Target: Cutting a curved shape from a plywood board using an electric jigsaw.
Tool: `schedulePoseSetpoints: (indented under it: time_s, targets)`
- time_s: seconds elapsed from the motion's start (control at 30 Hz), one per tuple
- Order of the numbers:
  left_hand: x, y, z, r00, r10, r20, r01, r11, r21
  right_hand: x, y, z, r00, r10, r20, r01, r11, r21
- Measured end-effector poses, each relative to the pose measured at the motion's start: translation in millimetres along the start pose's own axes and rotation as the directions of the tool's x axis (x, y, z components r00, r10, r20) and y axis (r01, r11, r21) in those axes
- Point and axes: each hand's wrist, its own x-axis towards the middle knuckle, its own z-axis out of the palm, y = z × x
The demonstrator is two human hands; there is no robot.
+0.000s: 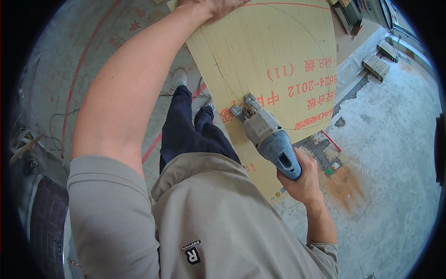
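A blue and grey jigsaw (267, 132) rests its front end on a pale yellow plywood board (260, 42), close to the board's left edge. My right hand (304, 179) is wrapped round its rear handle. A thin curved pencil line with small cross marks runs over the plywood, and red print covers its near half. My left hand (216, 7) lies at the far left corner of the board; the picture's upper edge cuts off its fingers. The jigsaw's blade cannot be made out.
Stacked dark goods (348, 18) stand beyond the board at the far right. Two flat packs (376, 66) lie on the concrete floor. A floor recess holds a green box (330, 171) and a red pipe (331, 141). Cables (58, 135) trail at the left, and my feet (179, 76) are beside the board.
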Motion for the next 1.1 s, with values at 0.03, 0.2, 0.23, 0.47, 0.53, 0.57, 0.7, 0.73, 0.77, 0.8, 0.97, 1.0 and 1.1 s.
schedulePoseSetpoints:
  time_s: [0.03, 0.2, 0.23, 0.47, 0.53, 0.57, 0.7, 0.73, 0.77, 0.8, 0.97, 1.0, 1.1]
  targets:
    - [-1, 1, -4, 1.000, -0.008, 0.014, 0.008, 1.000, 0.000, 0, 2, -1, 1.000, -0.001, 0.001, 0.001, 1.000, 0.001]
    - [-3, 3, -8, 1.000, 0.001, 0.021, -0.001, 1.000, -0.007, 2, 10, -7, 0.998, -0.051, 0.026, 0.052, 0.998, -0.034]
    - [-3, 2, -7, 1.000, 0.010, -0.014, -0.010, 1.000, -0.003, 2, 12, -8, 0.998, -0.051, 0.027, 0.052, 0.998, -0.037]
    - [-4, 2, -13, 0.999, -0.002, 0.050, 0.004, 0.999, -0.049, 0, 19, -13, 0.995, -0.033, 0.093, 0.038, 0.998, -0.053]
    - [-5, 4, -14, 0.998, -0.005, 0.058, 0.008, 0.999, -0.052, -1, 19, -13, 0.996, -0.029, 0.090, 0.035, 0.998, -0.057]
    - [-6, 4, -15, 0.998, -0.005, 0.058, 0.008, 0.999, -0.053, -2, 19, -12, 0.996, -0.029, 0.086, 0.033, 0.998, -0.054]
    - [4, -9, 14, 1.000, 0.006, -0.010, -0.007, 0.998, -0.055, -2, 19, -11, 0.996, -0.043, 0.079, 0.048, 0.997, -0.056]
    - [4, -10, 16, 0.996, 0.026, -0.090, -0.032, 0.997, -0.068, -1, 18, -10, 0.996, -0.041, 0.078, 0.045, 0.997, -0.058]
    - [6, -9, 18, 0.996, 0.027, -0.090, -0.033, 0.997, -0.071, 0, 17, -9, 0.997, -0.045, 0.067, 0.049, 0.997, -0.051]
    - [-1, -1, -1, 1.000, 0.015, -0.024, -0.017, 0.998, -0.062, 1, 16, -8, 0.997, -0.047, 0.055, 0.050, 0.998, -0.043]
    - [5, -10, 20, 0.991, 0.031, -0.130, -0.034, 0.999, -0.024, 5, 1, -2, 0.998, -0.064, 0.011, 0.064, 0.998, 0.005]
    - [3, -3, 9, 0.997, 0.027, -0.070, -0.031, 0.998, -0.055, 5, 1, -2, 0.999, -0.046, 0.001, 0.046, 0.999, 0.015]
    - [-3, 0, -6, 1.000, 0.022, 0.004, -0.021, 0.997, -0.074, 7, -2, -1, 0.999, -0.034, 0.002, 0.034, 0.999, 0.018]
